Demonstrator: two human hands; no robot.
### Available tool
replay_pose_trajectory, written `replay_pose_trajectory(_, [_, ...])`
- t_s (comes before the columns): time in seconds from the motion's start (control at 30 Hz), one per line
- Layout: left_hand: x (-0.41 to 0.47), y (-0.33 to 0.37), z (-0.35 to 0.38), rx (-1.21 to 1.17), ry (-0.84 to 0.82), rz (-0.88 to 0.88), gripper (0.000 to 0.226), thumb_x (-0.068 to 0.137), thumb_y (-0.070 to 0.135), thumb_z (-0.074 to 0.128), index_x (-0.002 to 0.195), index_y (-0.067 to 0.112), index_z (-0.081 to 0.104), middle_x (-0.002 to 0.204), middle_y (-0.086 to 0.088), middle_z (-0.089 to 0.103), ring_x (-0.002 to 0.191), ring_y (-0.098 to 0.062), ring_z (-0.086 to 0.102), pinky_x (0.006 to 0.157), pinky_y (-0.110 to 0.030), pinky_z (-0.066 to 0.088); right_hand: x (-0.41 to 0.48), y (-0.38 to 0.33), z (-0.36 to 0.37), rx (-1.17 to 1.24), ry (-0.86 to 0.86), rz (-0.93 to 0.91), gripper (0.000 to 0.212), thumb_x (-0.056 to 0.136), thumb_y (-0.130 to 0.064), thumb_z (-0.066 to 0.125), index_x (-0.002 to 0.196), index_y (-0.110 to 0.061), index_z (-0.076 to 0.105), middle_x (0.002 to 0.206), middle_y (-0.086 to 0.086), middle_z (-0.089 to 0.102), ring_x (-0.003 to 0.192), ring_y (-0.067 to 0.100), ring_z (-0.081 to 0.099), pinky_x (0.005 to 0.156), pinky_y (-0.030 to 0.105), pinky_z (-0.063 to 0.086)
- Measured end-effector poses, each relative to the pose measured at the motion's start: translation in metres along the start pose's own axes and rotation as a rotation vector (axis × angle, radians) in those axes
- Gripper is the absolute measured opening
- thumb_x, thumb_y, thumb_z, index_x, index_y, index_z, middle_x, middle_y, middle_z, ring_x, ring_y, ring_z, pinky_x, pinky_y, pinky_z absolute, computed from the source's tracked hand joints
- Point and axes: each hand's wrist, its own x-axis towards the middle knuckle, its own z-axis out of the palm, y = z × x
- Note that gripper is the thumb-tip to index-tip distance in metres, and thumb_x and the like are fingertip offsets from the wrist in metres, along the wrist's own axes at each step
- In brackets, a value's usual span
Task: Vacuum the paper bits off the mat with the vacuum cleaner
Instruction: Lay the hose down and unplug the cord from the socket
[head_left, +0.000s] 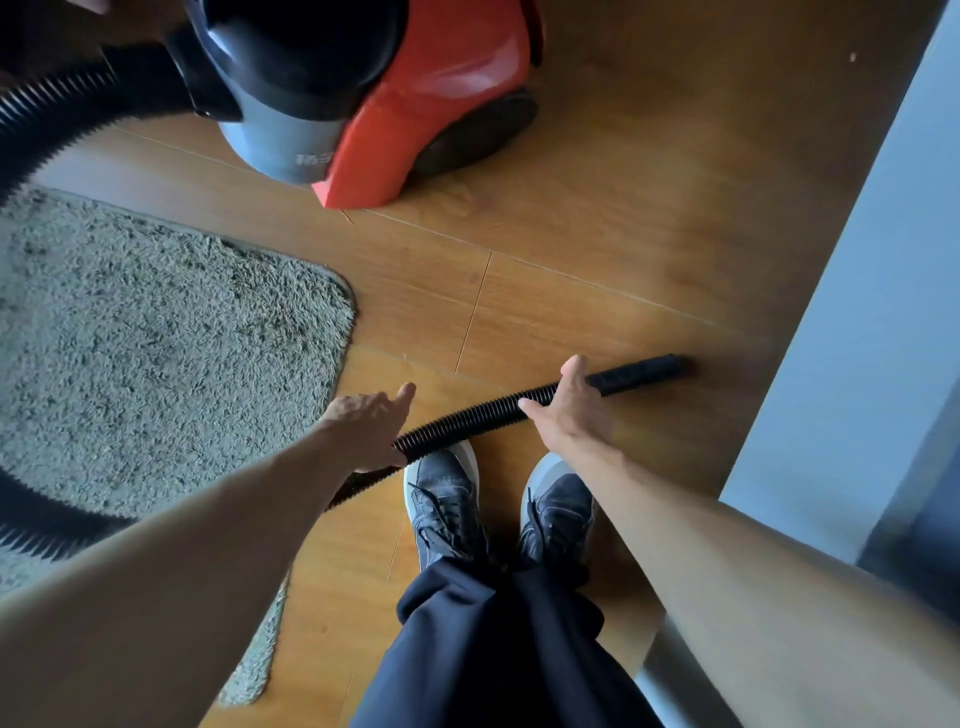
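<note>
A red and black vacuum cleaner (441, 104) stands on the wooden floor at the top. Its black ribbed hose (467, 421) loops round the left and lies on the floor in front of my shoes, ending in a smooth black nozzle (644, 370) at the right. My left hand (366, 423) is over the hose with fingers stretched out. My right hand (571, 410) is spread open over the hose just behind the nozzle. Neither hand visibly grips it. The grey shaggy mat (156, 338) lies at the left. I see no paper bits on it.
A grey wall or door frame (857, 312) runs along the right side. My two dark shoes (447, 499) stand just behind the hose. Part of the hose (41, 514) crosses the mat's lower left, and another stretch (52, 114) leaves the vacuum at the upper left.
</note>
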Motion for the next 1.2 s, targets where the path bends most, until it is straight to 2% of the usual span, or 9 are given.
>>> replay_pose_trajectory(0.07, [-0.011, 0.002, -0.023, -0.011, 0.017, -0.019, 0.096, 0.088, 0.049, 0.067, 0.153, 0.01, 0.008, 0.096, -0.005, 0.057, 0.081, -0.017, 0.056, 0.067, -0.027, 0.05, -0.01, -0.011, -0.017, -0.089, -0.007, -0.084, 0.058, 0.088, -0.037, 0.067, 0.125, -0.013, 0.03, 0.104, 0.01, 0.058, 0.083, 0.029, 0.063, 0.061, 0.037, 0.051])
replay_pose_trajectory(0.13, [-0.027, 0.005, -0.052, -0.005, 0.072, -0.038, 0.099, 0.086, 0.052, 0.067, 0.153, 0.01, 0.008, 0.109, -0.009, 0.059, 0.088, -0.019, 0.058, 0.066, -0.029, 0.047, -0.023, -0.023, -0.037, -0.154, -0.003, -0.192, 0.061, 0.087, -0.038, 0.069, 0.127, -0.012, 0.031, 0.108, 0.012, 0.058, 0.09, 0.028, 0.063, 0.07, 0.039, 0.056])
replay_pose_trajectory(0.23, [-0.056, 0.011, -0.1, 0.006, 0.167, -0.061, 0.101, 0.084, 0.058, 0.066, 0.154, 0.011, 0.008, 0.129, -0.015, 0.052, 0.105, -0.027, 0.06, 0.073, -0.033, 0.049, -0.046, -0.041, -0.075, -0.265, 0.021, -0.333, 0.069, 0.086, -0.041, 0.069, 0.133, -0.01, 0.03, 0.12, 0.016, 0.055, 0.106, 0.03, 0.058, 0.088, 0.039, 0.054])
replay_pose_trajectory(0.33, [-0.092, 0.02, -0.15, -0.002, 0.257, -0.095, 0.1, 0.084, 0.06, 0.063, 0.153, 0.013, 0.009, 0.136, -0.019, 0.046, 0.115, -0.033, 0.056, 0.083, -0.041, 0.051, -0.072, -0.061, -0.12, -0.321, 0.059, -0.428, 0.074, 0.086, -0.045, 0.067, 0.139, -0.012, 0.028, 0.13, 0.015, 0.05, 0.116, 0.03, 0.052, 0.095, 0.041, 0.051])
replay_pose_trajectory(0.43, [-0.137, 0.033, -0.204, 0.005, 0.364, -0.128, 0.098, 0.087, 0.058, 0.061, 0.154, 0.013, 0.007, 0.14, -0.02, 0.04, 0.122, -0.037, 0.05, 0.091, -0.044, 0.048, -0.102, -0.083, -0.174, -0.341, 0.101, -0.493, 0.075, 0.087, -0.045, 0.066, 0.142, -0.015, 0.025, 0.136, 0.013, 0.046, 0.121, 0.031, 0.049, 0.096, 0.041, 0.05])
replay_pose_trajectory(0.73, [-0.286, 0.057, -0.377, 0.028, 0.728, -0.142, 0.083, 0.082, 0.06, 0.062, 0.144, 0.017, 0.027, 0.131, -0.012, 0.044, 0.118, -0.035, 0.052, 0.085, -0.044, 0.048, -0.202, -0.142, -0.354, -0.333, 0.32, -0.602, 0.079, 0.09, -0.049, 0.058, 0.152, -0.02, 0.017, 0.148, 0.011, 0.037, 0.133, 0.03, 0.04, 0.098, 0.042, 0.045])
replay_pose_trajectory(1.0, [-0.448, 0.061, -0.513, 0.066, 0.952, -0.159, 0.086, 0.089, 0.058, 0.056, 0.152, 0.023, 0.009, 0.14, -0.009, 0.037, 0.122, -0.029, 0.05, 0.087, -0.041, 0.051, -0.314, -0.183, -0.517, -0.317, 0.526, -0.64, 0.074, 0.092, -0.051, 0.054, 0.15, -0.022, 0.018, 0.145, 0.007, 0.037, 0.129, 0.027, 0.045, 0.095, 0.037, 0.045])
replay_pose_trajectory(1.2, [-0.538, 0.073, -0.577, -0.049, 1.088, -0.157, 0.086, 0.087, 0.059, 0.057, 0.152, 0.025, 0.012, 0.141, -0.006, 0.04, 0.121, -0.027, 0.052, 0.086, -0.042, 0.054, -0.401, -0.209, -0.61, -0.261, 0.678, -0.657, 0.075, 0.092, -0.052, 0.052, 0.151, -0.02, 0.019, 0.144, 0.007, 0.039, 0.13, 0.026, 0.044, 0.098, 0.039, 0.045])
